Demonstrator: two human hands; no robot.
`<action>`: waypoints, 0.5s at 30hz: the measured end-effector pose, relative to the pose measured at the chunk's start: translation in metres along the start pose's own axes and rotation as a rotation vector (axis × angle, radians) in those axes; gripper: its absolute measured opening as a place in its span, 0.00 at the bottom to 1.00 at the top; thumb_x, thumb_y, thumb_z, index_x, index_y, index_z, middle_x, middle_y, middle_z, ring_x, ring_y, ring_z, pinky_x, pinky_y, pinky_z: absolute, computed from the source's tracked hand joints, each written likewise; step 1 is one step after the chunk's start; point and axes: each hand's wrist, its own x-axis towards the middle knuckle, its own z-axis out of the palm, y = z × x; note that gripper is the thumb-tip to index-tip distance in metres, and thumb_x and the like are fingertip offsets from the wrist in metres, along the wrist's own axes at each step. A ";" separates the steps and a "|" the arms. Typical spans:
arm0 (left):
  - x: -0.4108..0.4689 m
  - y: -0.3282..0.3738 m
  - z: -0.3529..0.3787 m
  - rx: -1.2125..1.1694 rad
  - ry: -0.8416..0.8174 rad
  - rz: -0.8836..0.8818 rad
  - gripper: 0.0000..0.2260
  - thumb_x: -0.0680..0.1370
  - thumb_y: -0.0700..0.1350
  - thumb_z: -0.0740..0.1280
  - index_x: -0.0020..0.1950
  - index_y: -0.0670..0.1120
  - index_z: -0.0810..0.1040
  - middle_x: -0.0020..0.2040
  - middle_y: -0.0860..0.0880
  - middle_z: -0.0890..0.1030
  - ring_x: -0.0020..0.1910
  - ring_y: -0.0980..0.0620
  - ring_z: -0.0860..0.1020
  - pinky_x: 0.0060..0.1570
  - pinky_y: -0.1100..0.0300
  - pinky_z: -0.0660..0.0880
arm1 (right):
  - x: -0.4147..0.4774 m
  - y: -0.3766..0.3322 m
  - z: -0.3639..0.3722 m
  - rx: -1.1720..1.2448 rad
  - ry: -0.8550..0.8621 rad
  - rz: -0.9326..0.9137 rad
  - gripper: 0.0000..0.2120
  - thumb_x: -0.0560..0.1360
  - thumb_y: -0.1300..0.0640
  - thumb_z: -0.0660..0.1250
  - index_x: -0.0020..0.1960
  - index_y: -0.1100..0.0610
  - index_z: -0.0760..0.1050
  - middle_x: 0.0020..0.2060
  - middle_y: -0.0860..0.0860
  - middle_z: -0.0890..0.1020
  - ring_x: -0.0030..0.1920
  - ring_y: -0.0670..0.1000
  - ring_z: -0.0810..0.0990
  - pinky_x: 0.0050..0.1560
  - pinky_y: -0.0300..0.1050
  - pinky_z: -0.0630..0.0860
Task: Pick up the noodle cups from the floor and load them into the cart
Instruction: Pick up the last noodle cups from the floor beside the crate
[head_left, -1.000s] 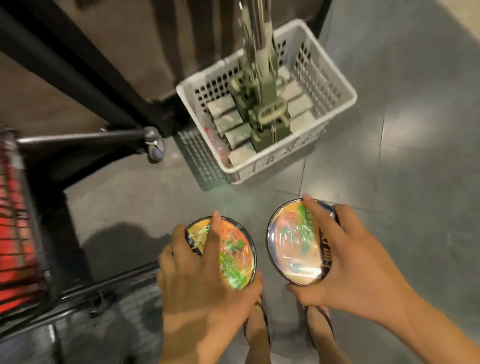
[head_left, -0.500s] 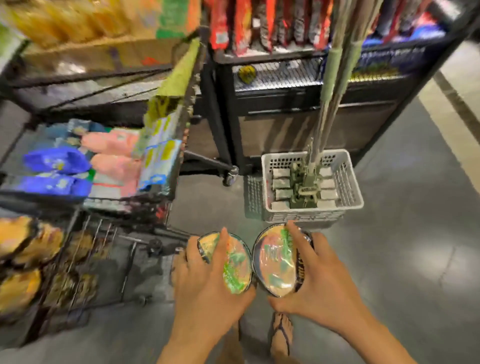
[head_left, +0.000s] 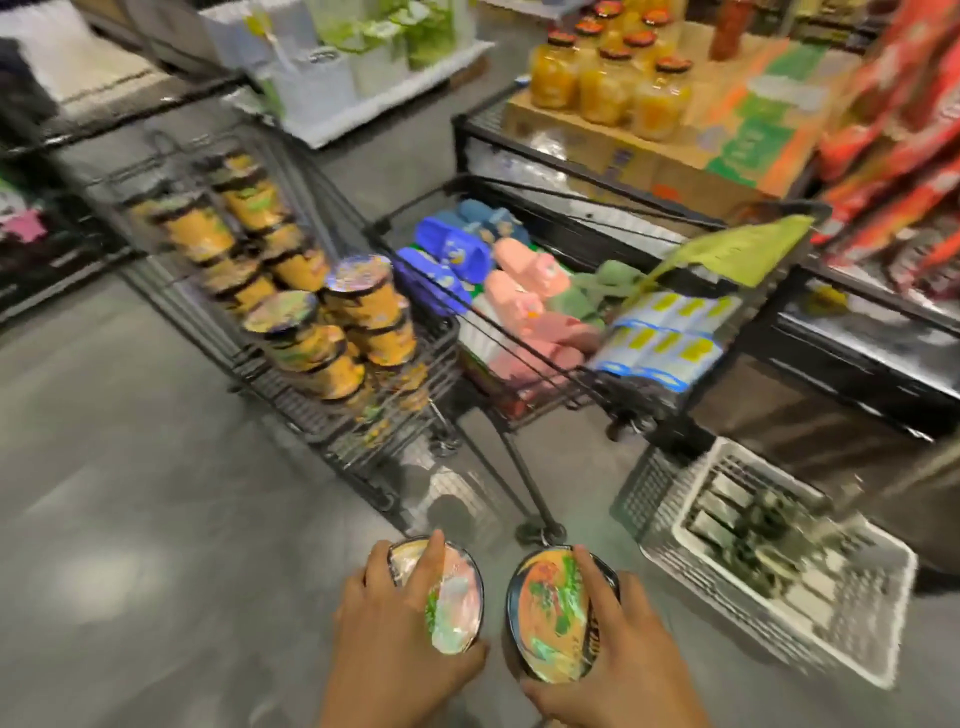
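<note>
My left hand (head_left: 384, 639) grips a noodle cup (head_left: 454, 605) with a shiny printed lid, index finger across the top. Beside it my right hand (head_left: 618, 654) grips a second noodle cup (head_left: 548, 613) the same way. Both cups are held low in front of me, lids facing up. Ahead to the upper left stands a black wire cart (head_left: 332, 431), with several yellow noodle cups (head_left: 332, 332) stacked in it. The whole frame is motion-blurred.
A second black cart (head_left: 597, 395) to the right holds blue, pink and green slippers and packaged goods. A white plastic basket (head_left: 769, 587) sits on the grey floor at the right. Shelves of jars, boxes and red packets line the back and right.
The view has swung up and left from the floor and white basket, bringing the two carts into sight. Both hands still hold their cups, side by side.
</note>
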 end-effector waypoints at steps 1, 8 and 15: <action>0.006 -0.012 -0.008 -0.008 0.004 -0.034 0.49 0.56 0.75 0.57 0.76 0.66 0.51 0.73 0.47 0.58 0.67 0.42 0.64 0.64 0.51 0.66 | 0.011 -0.012 0.001 -0.011 -0.007 -0.012 0.60 0.50 0.25 0.66 0.72 0.31 0.34 0.57 0.42 0.57 0.60 0.45 0.71 0.52 0.35 0.71; 0.073 -0.099 -0.074 -0.033 0.153 -0.064 0.48 0.58 0.75 0.51 0.76 0.66 0.41 0.75 0.46 0.52 0.69 0.41 0.57 0.68 0.51 0.60 | 0.093 -0.104 0.004 0.020 0.053 -0.102 0.62 0.48 0.25 0.69 0.73 0.33 0.37 0.54 0.43 0.61 0.59 0.47 0.73 0.55 0.39 0.73; 0.134 -0.171 -0.122 -0.130 0.319 -0.118 0.49 0.58 0.76 0.58 0.77 0.62 0.55 0.71 0.42 0.63 0.63 0.38 0.67 0.62 0.47 0.68 | 0.158 -0.187 0.007 0.029 0.087 -0.144 0.62 0.49 0.25 0.68 0.75 0.34 0.40 0.52 0.44 0.63 0.58 0.48 0.73 0.54 0.40 0.73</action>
